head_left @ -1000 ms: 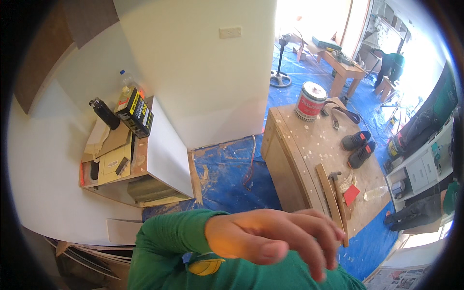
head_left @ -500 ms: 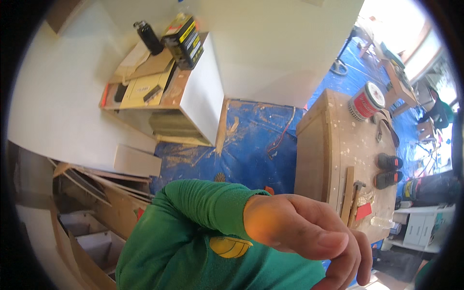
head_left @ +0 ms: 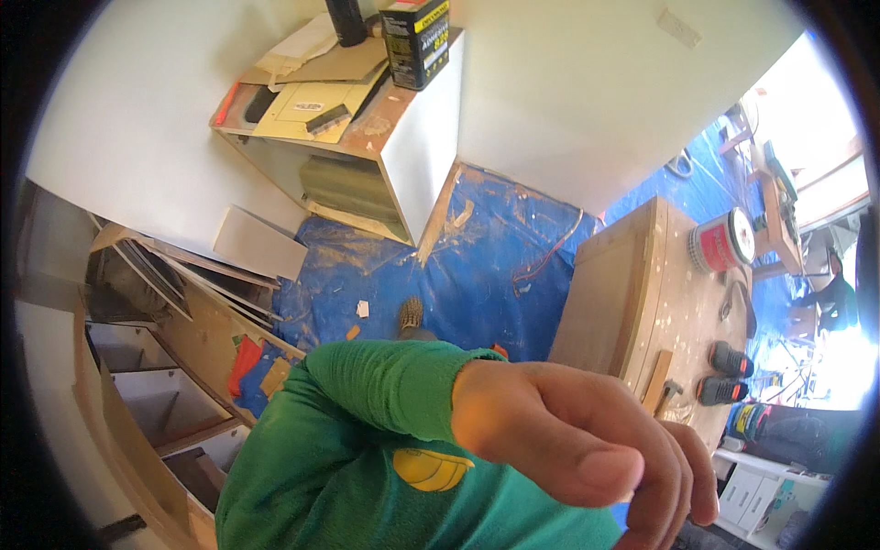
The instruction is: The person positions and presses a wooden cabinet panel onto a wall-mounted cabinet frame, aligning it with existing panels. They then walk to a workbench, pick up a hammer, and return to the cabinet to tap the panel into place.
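Observation:
My left hand (head_left: 559, 431), in a green sleeve (head_left: 394, 380), reaches across in front of my chest, close to the camera. Its thumb and loosely bent fingers are apart, with nothing seen between them; some fingertips run past the lower edge. It touches none of the things around it. Behind it, to the right, stands a wooden workbench or box (head_left: 678, 302). On that top are a white and red tub (head_left: 722, 241), a hammer (head_left: 670, 394), a wood strip (head_left: 655, 380) and a pair of dark shoes (head_left: 723, 390). My right hand is out of sight.
A white cabinet (head_left: 423, 147) holds a black and yellow tin (head_left: 415, 46), a dark bottle (head_left: 346, 22) and cardboard sheets. Blue sheeting (head_left: 495, 275) with dust and a cable covers the floor; my shoe (head_left: 411, 313) shows there. Open drawer-like boxes (head_left: 147, 394) and leaning boards (head_left: 261, 243) line the left.
The view has tilted down and toward the left, so the cabinet sits higher and my shoe and the boxes show more. My left hand keeps nearly the same pose.

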`<act>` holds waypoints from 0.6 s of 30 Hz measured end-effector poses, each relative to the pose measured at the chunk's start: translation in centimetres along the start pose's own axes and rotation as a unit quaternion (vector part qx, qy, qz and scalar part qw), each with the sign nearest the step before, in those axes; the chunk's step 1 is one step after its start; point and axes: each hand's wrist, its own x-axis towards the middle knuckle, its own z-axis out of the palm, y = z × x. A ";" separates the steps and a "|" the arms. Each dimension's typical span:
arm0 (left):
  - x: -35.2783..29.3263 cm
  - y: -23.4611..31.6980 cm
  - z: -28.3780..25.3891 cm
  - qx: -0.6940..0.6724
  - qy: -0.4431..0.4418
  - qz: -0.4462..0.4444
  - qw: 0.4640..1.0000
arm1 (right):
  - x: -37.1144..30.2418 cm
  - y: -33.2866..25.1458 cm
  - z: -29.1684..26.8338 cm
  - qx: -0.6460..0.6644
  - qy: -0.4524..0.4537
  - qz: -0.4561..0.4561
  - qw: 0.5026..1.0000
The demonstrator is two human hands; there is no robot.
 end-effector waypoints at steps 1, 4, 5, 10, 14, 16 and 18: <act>0.3 0.4 0.5 0.007 0.005 -0.003 1.000 | 0.3 -0.7 -0.6 -0.002 0.006 -0.008 1.000; 1.4 0.9 0.7 0.042 -0.019 0.005 0.999 | 0.9 -3.6 -2.6 -0.002 0.022 -0.047 0.999; 1.6 1.1 0.7 0.044 -0.027 0.007 0.999 | 1.0 -4.8 -3.1 -0.002 0.028 -0.063 0.998; 2.9 2.1 2.3 0.059 -0.031 -0.003 0.998 | 0.3 -11.6 -3.7 0.009 0.026 -0.163 0.986; 3.6 3.8 0.4 0.148 -0.178 0.062 0.971 | 0.1 -18.7 -0.5 0.022 -0.008 -0.257 0.966; 2.1 5.1 -0.3 0.181 -0.116 0.047 0.975 | 1.0 -22.4 2.6 0.017 -0.055 -0.310 0.949; -1.2 4.8 0.4 0.242 0.086 0.013 0.966 | 1.5 -25.7 6.3 0.011 -0.098 -0.363 0.927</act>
